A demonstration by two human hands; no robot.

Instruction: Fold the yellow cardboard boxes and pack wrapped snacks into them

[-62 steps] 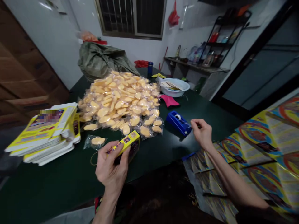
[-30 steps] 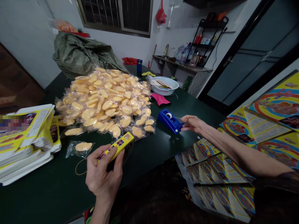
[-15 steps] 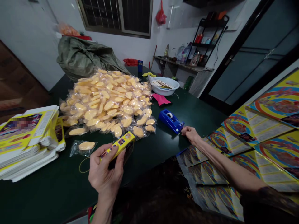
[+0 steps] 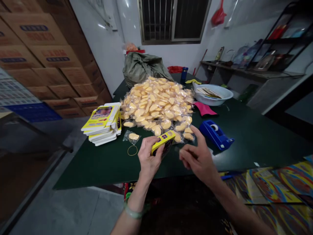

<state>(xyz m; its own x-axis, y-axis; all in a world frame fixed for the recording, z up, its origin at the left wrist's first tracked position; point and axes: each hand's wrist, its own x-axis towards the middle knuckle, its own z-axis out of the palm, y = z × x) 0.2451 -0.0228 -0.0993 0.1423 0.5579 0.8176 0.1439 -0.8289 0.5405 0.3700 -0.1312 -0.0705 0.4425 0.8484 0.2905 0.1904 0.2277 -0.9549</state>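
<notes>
My left hand (image 4: 149, 156) is closed around a small yellow box (image 4: 164, 142), its narrow printed side facing up. To the right of the box, my right hand (image 4: 197, 155) pinches thumb against fingers with the index finger stretched out. A faint clear scrap of tape (image 4: 177, 149) shows at the pinch, blurred. The blue tape dispenser (image 4: 216, 134) stands on the table beyond that hand. Behind the box rises a big heap of yellow oval pieces (image 4: 156, 101) in clear wrappers. One wrapped piece (image 4: 133, 136) lies apart, near a rubber band (image 4: 132, 150).
A stack of flat yellow-and-white cartons (image 4: 102, 125) stands left on the dark green table (image 4: 97, 169). A pale basin (image 4: 220, 98) and a pink cloth (image 4: 204, 109) sit to the right. Printed packages (image 4: 269, 186) lie at lower right. Brown boxes (image 4: 56, 55) are piled far left.
My right hand has left the tape dispenser and come over beside the yellow box. My left hand still holds the box. The view has turned left.
</notes>
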